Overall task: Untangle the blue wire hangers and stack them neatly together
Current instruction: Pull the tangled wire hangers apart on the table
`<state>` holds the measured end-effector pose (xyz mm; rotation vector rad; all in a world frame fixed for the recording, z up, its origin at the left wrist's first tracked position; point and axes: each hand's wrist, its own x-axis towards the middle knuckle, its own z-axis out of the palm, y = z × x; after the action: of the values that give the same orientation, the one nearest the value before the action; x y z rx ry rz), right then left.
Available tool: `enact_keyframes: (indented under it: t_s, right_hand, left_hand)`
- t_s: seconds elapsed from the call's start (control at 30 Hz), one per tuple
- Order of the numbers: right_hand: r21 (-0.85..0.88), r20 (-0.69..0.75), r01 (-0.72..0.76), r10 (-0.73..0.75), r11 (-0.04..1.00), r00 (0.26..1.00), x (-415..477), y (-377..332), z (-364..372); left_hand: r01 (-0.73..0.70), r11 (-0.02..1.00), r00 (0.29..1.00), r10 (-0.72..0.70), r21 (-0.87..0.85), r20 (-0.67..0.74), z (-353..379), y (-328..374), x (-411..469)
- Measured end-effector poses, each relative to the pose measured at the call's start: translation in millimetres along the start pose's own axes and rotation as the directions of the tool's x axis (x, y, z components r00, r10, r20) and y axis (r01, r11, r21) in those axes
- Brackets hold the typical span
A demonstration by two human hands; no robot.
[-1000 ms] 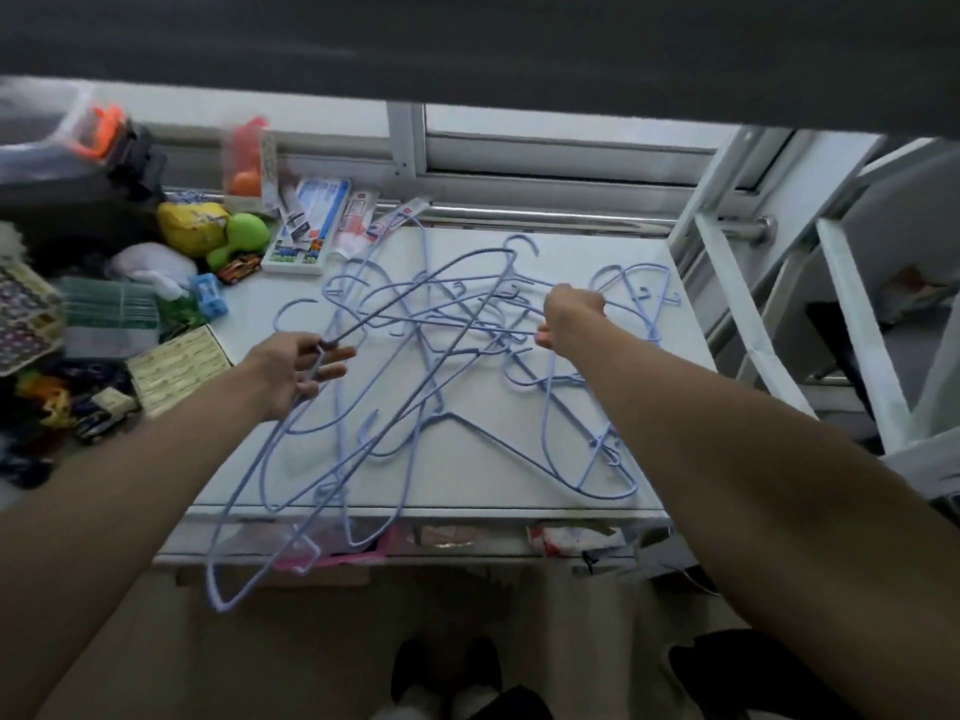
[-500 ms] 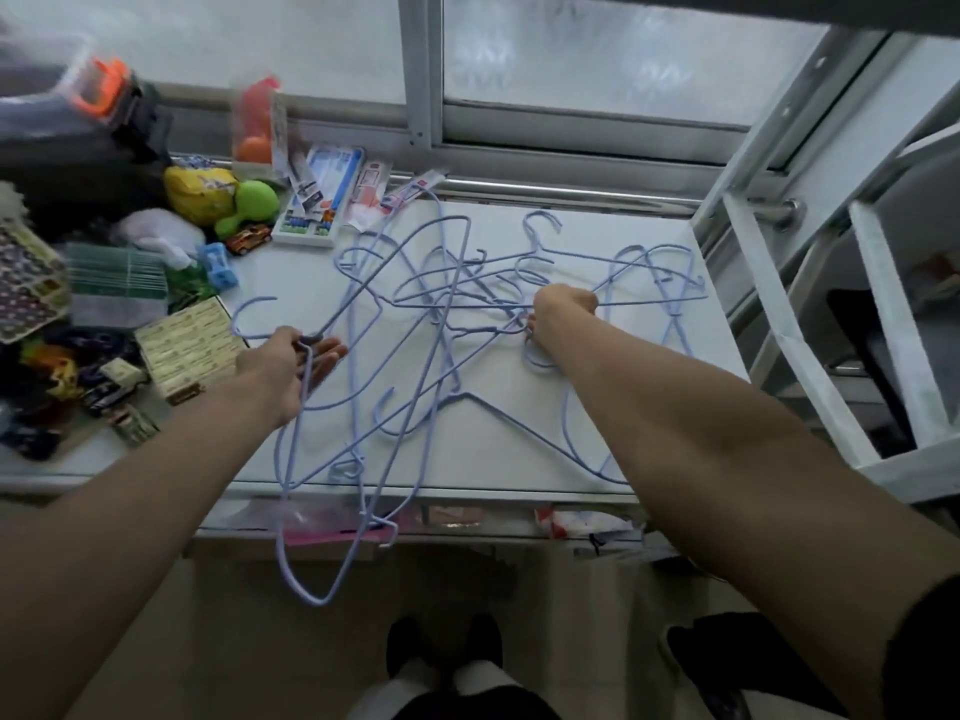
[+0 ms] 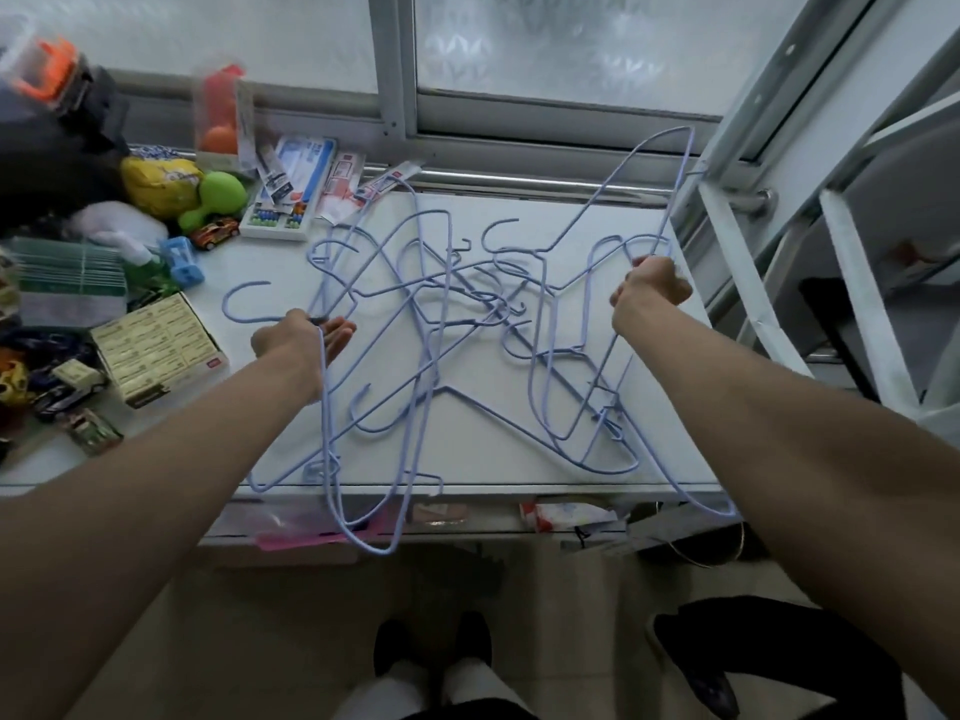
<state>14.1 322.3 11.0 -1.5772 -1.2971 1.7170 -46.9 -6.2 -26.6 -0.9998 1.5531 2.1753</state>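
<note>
Blue hangers [image 3: 483, 304] lie in a loose knot on the middle of the white table [image 3: 493, 459], several loops poking over the near edge. The left hand [image 3: 301, 337] pinches one hanger [image 3: 324, 407] at its neck, just right of its hook, fingers mostly stretched out; that wire dangles off the near edge. The right hand [image 3: 652, 291] is a fist clamped on a bunch of wires at the right side, lifted above the table, one loop sticking up toward the far right.

Risks, as I judge them:
- Hooks in the middle look snagged on each other. Pulling the hands apart likely drags the whole knot, not one piece.
- A dragged pile can sweep left into the toy car [image 3: 213, 232] and the yellow box [image 3: 156, 345], or slide off the near edge to the floor.
- The raised loop sits close to the white metal frame [image 3: 727, 262] on the right and may catch there.
- The left pinch looks light, so a hard tug could pull the wire free.
- Bent wire may spring back at the fingers.
</note>
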Motion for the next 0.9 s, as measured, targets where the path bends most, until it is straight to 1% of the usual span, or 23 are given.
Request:
enact_keyframes:
  t_s: [0.03, 0.07, 0.1, 0.17, 0.23, 0.3, 0.37, 0.4, 0.47, 0.53, 0.6, 0.7, 0.73, 0.8, 0.83, 0.9]
  right_hand:
    - [0.062, -0.09, 0.064, -0.058, 0.996, 0.994, 11, 1, -1]
    - [0.19, -0.047, 0.003, 0.006, 0.982, 0.999, 2, -8, -4]
    - [0.226, -0.005, 0.026, -0.025, 0.974, 1.0, 10, -11, -7]
    - [0.287, 0.073, -0.033, 0.012, 0.957, 0.997, 8, -20, -16]
    - [0.259, 0.127, -0.062, 0.03, 0.964, 0.991, 5, -24, -18]
    - [0.246, 0.285, -0.124, 0.051, 0.961, 0.957, -4, -23, -14]
    - [0.187, 0.424, -0.16, 0.067, 0.969, 0.903, -15, -18, -7]
    - [0.158, 0.503, -0.19, 0.086, 0.969, 0.86, -20, -12, -2]
    - [0.123, 0.592, -0.223, 0.108, 0.967, 0.799, -29, -1, 12]
    - [0.08, 0.626, -0.259, 0.154, 0.963, 0.764, -40, 14, 27]
    - [0.019, 0.656, -0.286, 0.204, 0.958, 0.727, -54, 28, 40]
    - [-0.067, 0.677, -0.299, 0.263, 0.952, 0.688, -72, 50, 54]
    - [-0.088, 0.677, -0.301, 0.278, 0.95, 0.681, -76, 56, 57]
    - [-0.115, 0.669, -0.303, 0.299, 0.946, 0.68, -83, 67, 62]
    - [-0.134, 0.656, -0.287, 0.302, 0.949, 0.692, -86, 72, 64]
    - [-0.182, 0.618, -0.21, 0.277, 0.961, 0.736, -89, 82, 66]
  left_hand:
    - [-0.016, 1.0, 1.0, 0.016, -0.004, -0.023, 6, -3, -3]
    - [-0.026, 1.0, 0.999, 0.025, -0.014, -0.039, 12, -6, -4]
    - [-0.025, 1.0, 0.998, 0.025, -0.017, -0.051, 17, -9, -6]
    - [-0.006, 0.999, 0.999, 0.004, -0.036, -0.05, 25, -14, -9]
    - [0.003, 0.999, 0.999, -0.005, -0.054, -0.045, 33, -18, -15]
    - [0.023, 0.998, 0.998, -0.027, -0.062, -0.064, 39, -20, -22]
    - [0.005, 0.996, 0.995, -0.014, -0.084, -0.096, 33, -18, -23]
    - [-0.003, 0.996, 0.996, -0.004, -0.088, -0.084, 30, -19, -14]
    - [-0.007, 0.994, 0.999, 0.004, -0.106, -0.034, 27, -19, -1]
    - [0.03, 0.981, 0.999, -0.038, -0.192, -0.038, 27, -12, -11]
    - [0.042, 0.976, 0.999, -0.044, -0.215, -0.003, 26, -4, -20]
    - [0.145, 0.916, 0.984, -0.094, -0.373, 0.153, 17, 1, -24]
    - [0.167, 0.893, 0.979, -0.099, -0.418, 0.179, 14, 3, -24]
    - [0.186, 0.874, 0.973, -0.101, -0.449, 0.206, 8, 8, -24]
    - [0.195, 0.872, 0.971, -0.108, -0.448, 0.213, 7, 9, -23]
    - [0.198, 0.878, 0.971, -0.116, -0.436, 0.208, 4, 12, -28]
